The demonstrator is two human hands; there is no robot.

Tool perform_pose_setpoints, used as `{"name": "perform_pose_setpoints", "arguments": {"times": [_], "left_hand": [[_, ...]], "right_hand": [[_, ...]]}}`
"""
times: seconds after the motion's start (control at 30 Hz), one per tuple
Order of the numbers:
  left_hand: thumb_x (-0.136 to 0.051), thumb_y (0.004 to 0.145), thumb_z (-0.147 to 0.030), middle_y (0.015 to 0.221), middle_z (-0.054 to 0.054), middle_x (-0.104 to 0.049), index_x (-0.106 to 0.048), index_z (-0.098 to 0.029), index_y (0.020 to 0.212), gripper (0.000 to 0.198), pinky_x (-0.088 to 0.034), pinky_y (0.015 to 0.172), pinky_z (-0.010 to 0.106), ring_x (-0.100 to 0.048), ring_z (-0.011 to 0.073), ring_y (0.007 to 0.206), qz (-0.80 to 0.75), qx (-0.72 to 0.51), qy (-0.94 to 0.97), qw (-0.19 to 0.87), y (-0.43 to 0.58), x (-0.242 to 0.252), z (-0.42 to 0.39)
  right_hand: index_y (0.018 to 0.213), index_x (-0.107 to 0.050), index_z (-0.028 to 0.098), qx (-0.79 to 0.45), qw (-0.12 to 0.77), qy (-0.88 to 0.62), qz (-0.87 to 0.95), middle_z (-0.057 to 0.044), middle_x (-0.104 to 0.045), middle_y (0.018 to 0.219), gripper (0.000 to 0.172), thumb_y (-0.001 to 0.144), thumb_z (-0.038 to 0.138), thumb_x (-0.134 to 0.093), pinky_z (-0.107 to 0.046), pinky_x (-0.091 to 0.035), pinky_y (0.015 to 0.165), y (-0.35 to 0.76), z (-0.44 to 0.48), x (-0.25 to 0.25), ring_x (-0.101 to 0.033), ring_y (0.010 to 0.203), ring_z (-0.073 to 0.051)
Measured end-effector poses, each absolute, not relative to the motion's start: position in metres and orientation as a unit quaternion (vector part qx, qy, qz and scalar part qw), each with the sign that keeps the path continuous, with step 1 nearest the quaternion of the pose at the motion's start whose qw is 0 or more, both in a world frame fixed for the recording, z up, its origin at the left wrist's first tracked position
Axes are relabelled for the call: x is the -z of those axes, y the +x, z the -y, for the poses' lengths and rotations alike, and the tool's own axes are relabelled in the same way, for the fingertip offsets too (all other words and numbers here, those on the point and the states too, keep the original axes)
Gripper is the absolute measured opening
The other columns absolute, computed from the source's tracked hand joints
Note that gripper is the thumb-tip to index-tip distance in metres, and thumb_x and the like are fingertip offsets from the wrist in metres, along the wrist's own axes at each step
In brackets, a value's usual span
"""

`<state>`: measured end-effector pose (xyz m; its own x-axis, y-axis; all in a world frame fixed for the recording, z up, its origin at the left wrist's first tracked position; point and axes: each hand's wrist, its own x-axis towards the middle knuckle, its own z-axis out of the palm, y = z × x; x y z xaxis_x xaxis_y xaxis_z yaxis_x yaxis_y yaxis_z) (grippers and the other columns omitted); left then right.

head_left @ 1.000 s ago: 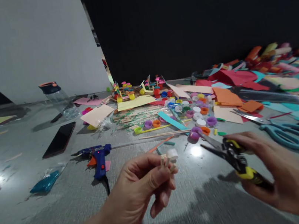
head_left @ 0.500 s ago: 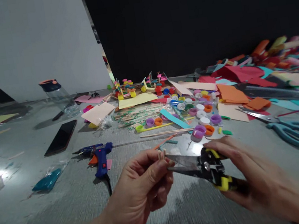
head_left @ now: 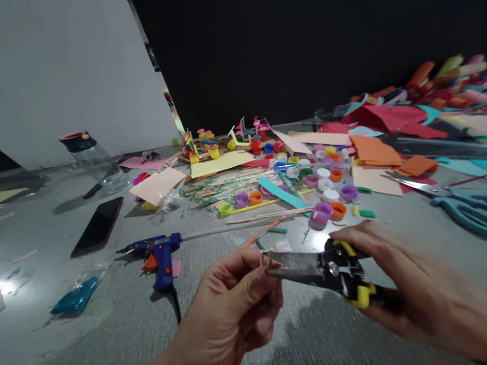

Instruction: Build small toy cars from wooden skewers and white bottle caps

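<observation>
My left hand (head_left: 230, 319) is closed in a pinch on a small bundle of short wooden sticks (head_left: 263, 257), held above the grey floor. My right hand (head_left: 418, 290) grips a pair of black and yellow snips (head_left: 329, 267). Their metal blades point left and meet the sticks at my left fingertips. Whether the blades are closed on the sticks is hard to tell.
A blue glue gun (head_left: 159, 256) lies left of my hands, with a black phone (head_left: 97, 227) and a clear bottle (head_left: 93, 159) beyond. Coloured bottle caps (head_left: 326, 197), wooden sticks (head_left: 217, 189) and paper sheets (head_left: 372, 154) cover the floor ahead. Teal scissors (head_left: 480, 208) lie right.
My right hand has swung the snips leftward from the right side until the blades reached the sticks. My left hand has stayed roughly in place, gripping the sticks.
</observation>
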<state>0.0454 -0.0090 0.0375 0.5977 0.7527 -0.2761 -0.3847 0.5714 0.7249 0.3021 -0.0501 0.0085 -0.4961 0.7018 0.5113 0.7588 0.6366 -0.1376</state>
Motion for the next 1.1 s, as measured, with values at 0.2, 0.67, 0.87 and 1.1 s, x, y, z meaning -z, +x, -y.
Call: {"name": "perform_pose_setpoints", "arguments": {"times": [0.2,0.67,0.87,1.1], "left_hand": [[-0.09,0.07,-0.032,0.052,-0.005,-0.056,-0.067,-0.017,0.08,0.029,-0.02,0.037,0.012,-0.035,0.0007,0.037,-0.317,-0.338,0.291,0.837,0.045,-0.039,0.01],[-0.087,0.075,-0.025,0.059,-0.004,-0.063,-0.068,-0.016,0.076,0.021,-0.028,0.037,0.008,-0.046,-0.0004,0.039,-0.308,-0.371,0.296,0.825,0.047,-0.04,0.011],[-0.09,0.067,-0.017,0.06,-0.003,-0.067,-0.07,-0.017,0.071,0.021,-0.041,0.038,0.009,-0.058,0.0056,0.046,-0.288,-0.429,0.317,0.796,0.049,-0.044,0.008],[-0.089,0.071,-0.021,0.059,-0.002,-0.071,-0.075,-0.018,0.072,0.014,-0.051,0.04,0.011,-0.066,0.0092,0.05,-0.276,-0.495,0.373,0.735,0.052,-0.04,0.009]], "right_hand": [[0.141,-0.037,0.007,0.065,0.263,-0.431,0.861,-0.024,-0.058,0.123,0.061,0.085,0.019,-0.057,-0.049,-0.059,0.085,0.301,0.053,-0.008,-0.06,0.113,-0.035],[0.132,-0.046,0.01,0.118,0.287,-0.448,0.838,-0.02,-0.065,0.11,0.045,0.088,0.016,-0.049,-0.041,-0.062,0.074,0.3,0.052,-0.005,-0.068,0.098,-0.032],[0.14,-0.039,0.016,0.054,0.298,-0.479,0.824,-0.019,-0.068,0.118,0.063,0.078,0.02,-0.05,-0.04,-0.065,0.073,0.29,0.062,-0.009,-0.072,0.101,-0.032],[0.135,-0.047,0.023,-0.049,0.321,-0.47,0.821,-0.01,-0.072,0.115,0.066,0.07,0.019,-0.053,-0.033,-0.064,0.075,0.273,0.069,-0.015,-0.073,0.097,-0.027]]}}
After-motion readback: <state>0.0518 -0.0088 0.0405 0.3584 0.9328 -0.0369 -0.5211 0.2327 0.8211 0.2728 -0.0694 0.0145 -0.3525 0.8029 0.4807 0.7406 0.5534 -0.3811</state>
